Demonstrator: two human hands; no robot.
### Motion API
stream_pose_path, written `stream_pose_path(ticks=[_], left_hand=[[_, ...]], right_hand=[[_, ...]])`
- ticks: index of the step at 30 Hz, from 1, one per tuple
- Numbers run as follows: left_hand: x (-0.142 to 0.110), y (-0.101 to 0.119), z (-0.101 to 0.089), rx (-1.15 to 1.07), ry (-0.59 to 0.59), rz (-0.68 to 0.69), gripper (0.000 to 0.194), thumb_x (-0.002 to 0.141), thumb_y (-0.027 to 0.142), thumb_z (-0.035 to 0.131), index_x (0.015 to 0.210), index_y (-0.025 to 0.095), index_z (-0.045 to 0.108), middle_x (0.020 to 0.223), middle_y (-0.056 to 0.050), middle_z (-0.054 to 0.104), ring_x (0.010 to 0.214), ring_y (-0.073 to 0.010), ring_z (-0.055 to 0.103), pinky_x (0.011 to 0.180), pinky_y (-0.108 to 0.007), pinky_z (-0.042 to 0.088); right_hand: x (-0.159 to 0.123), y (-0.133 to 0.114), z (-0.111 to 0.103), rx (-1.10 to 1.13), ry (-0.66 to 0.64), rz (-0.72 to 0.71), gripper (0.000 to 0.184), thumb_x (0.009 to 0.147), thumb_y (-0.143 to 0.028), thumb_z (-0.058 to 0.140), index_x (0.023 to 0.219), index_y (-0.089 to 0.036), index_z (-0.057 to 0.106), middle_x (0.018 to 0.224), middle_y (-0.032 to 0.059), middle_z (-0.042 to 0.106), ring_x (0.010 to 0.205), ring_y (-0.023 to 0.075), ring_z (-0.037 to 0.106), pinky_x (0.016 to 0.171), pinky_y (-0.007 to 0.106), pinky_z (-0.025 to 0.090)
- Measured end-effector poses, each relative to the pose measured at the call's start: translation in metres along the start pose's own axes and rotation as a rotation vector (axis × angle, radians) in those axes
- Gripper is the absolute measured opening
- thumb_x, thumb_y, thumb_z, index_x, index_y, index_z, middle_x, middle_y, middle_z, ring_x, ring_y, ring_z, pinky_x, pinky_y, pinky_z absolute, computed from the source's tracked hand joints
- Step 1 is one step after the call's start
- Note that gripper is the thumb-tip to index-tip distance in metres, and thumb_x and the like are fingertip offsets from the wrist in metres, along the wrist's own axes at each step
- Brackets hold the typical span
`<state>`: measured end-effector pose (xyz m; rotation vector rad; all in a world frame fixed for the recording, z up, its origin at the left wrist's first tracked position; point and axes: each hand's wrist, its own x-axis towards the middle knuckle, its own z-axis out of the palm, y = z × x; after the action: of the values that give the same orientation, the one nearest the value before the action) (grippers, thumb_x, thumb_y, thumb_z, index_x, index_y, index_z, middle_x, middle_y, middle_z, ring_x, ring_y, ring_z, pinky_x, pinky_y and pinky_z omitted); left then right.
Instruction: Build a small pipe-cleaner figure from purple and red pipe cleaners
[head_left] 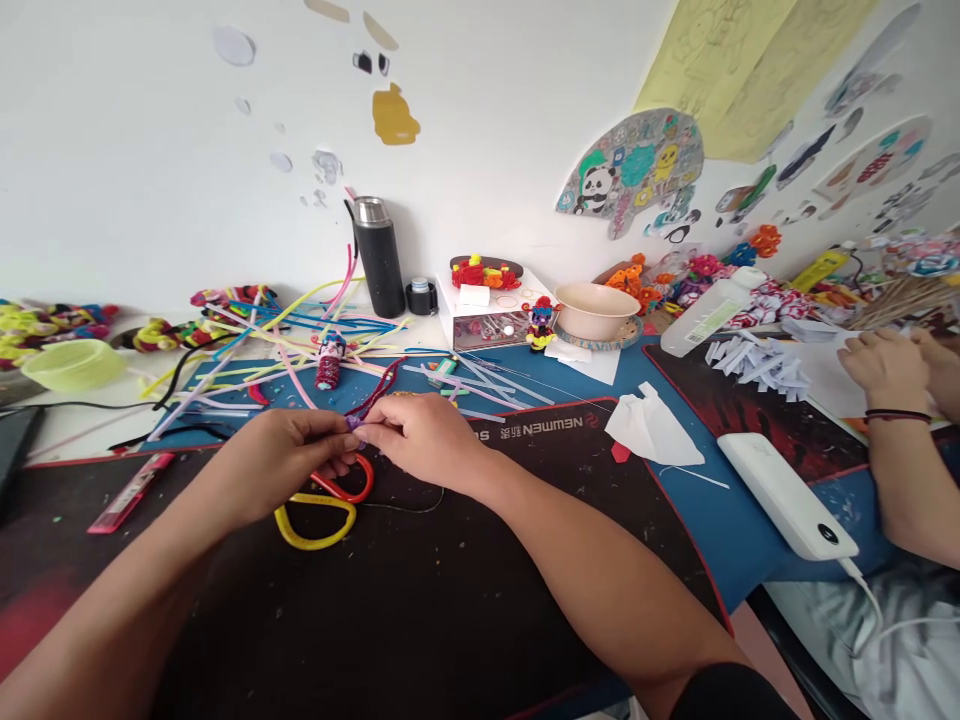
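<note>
My left hand (289, 452) and my right hand (424, 440) meet over the black desk mat (420, 600), fingertips pinched together on a small purple pipe cleaner piece (355, 424). A dark red pipe cleaner (379, 387) runs up and away from the pinch. Under my hands lie scissors (322, 505) with one red and one yellow handle loop. A small wrapped pipe cleaner figure (328, 362) stands just beyond my hands among loose stems.
Several coloured pipe cleaners (247, 345) are strewn at the back left, by a black flask (379, 257). A white box (484, 315), a bowl (596, 310), a white power bank (787, 495) and a red pen (131, 490) lie around. Another person's hand (889, 370) works paper at right.
</note>
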<state>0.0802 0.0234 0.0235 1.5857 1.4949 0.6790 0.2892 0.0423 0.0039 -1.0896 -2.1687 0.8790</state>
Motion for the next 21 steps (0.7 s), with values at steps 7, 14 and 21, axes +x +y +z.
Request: stream_pose_path(ticks=[7, 14, 21], left_hand=[[0.0016, -0.0014, -0.0031, -0.105, -0.159, -0.053, 0.050, 0.061, 0.072, 0.089, 0.066, 0.023, 0.082, 0.067, -0.010, 0.081, 0.063, -0.0266, 0.077, 0.062, -0.033, 0.064], [0.0017, 0.0032, -0.0015, -0.186, -0.189, -0.125, 0.043, 0.057, 0.063, 0.094, 0.068, 0.023, 0.084, 0.068, -0.011, 0.083, 0.062, -0.0261, 0.078, 0.063, -0.034, 0.064], [0.0008, 0.0041, 0.0043, -0.208, -0.183, -0.147, 0.046, 0.056, 0.064, 0.094, 0.067, 0.021, 0.083, 0.066, -0.011, 0.081, 0.059, -0.0230, 0.075, 0.059, -0.030, 0.061]], right_hand=[[-0.0028, -0.0059, -0.0027, 0.199, -0.036, 0.119, 0.021, 0.105, -0.036, 0.071, 0.091, -0.021, 0.077, 0.068, -0.0026, 0.070, 0.065, 0.0133, 0.067, 0.067, 0.025, 0.040], [-0.0024, -0.0047, -0.0051, 0.293, -0.031, 0.125, 0.024, 0.106, -0.036, 0.069, 0.089, -0.019, 0.072, 0.061, -0.0057, 0.064, 0.054, 0.0100, 0.062, 0.063, 0.023, 0.042], [-0.0026, -0.0054, -0.0050, 0.246, 0.000, 0.109, 0.024, 0.105, -0.034, 0.070, 0.086, -0.019, 0.072, 0.063, -0.0047, 0.064, 0.058, 0.0104, 0.061, 0.064, 0.023, 0.039]])
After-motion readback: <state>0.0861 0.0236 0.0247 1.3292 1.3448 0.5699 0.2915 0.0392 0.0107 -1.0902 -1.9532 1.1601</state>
